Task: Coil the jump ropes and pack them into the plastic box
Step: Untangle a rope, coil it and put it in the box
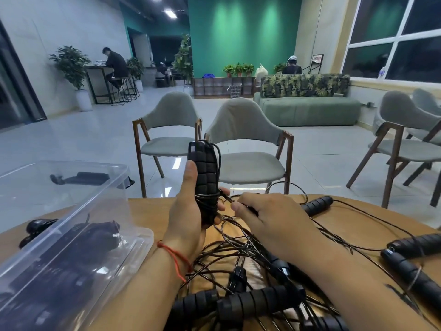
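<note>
My left hand (pixel 188 211) grips a pair of black foam jump-rope handles (pixel 204 168) held upright above the wooden table (pixel 148 211), with thin black cord wound round their lower part. Just right of them my right hand (pixel 265 213) pinches that cord (pixel 226 198). A tangle of loose black cords (pixel 241 249) lies under both wrists. The clear plastic box (pixel 71 225) stands at the left, tilted, with coiled black ropes inside.
More black handles lie near the front edge (pixel 250 304), at the right (pixel 415 266) and behind my right hand (pixel 317 204). Two grey chairs (pixel 245 144) stand beyond the table's far edge. A black handle (pixel 35 226) lies left of the box.
</note>
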A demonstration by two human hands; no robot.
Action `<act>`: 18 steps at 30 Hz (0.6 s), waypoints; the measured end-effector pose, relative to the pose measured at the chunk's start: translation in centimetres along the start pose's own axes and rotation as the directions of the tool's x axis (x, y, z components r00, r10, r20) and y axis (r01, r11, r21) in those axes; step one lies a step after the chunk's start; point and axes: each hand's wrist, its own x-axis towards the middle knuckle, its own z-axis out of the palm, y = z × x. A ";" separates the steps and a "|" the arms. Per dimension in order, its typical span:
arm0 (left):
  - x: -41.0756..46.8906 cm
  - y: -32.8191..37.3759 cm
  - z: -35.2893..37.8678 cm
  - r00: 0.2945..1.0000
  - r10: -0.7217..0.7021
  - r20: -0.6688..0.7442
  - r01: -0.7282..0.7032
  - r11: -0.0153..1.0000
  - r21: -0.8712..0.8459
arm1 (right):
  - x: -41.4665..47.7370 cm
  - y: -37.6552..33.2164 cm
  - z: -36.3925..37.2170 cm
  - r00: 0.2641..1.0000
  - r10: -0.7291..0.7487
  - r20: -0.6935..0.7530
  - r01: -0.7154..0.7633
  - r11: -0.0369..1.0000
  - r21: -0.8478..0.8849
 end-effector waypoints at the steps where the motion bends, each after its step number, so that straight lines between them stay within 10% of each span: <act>1: 0.0 -0.4 -0.1 1.000 0.016 -0.019 -0.016 1.000 0.018 | 0.0 -0.1 -0.2 0.999 0.026 0.028 -0.026 1.000 0.004; 10: 3.0 -0.6 -4.4 0.926 0.122 -0.357 -0.146 0.988 -0.043 | 0.3 2.9 -3.8 0.988 0.156 -0.010 -0.152 0.975 0.162; 18: 3.1 -0.8 -4.8 0.921 0.254 -0.296 -0.122 0.908 0.400 | -0.3 0.8 -5.4 1.000 0.008 -0.031 0.004 0.927 0.374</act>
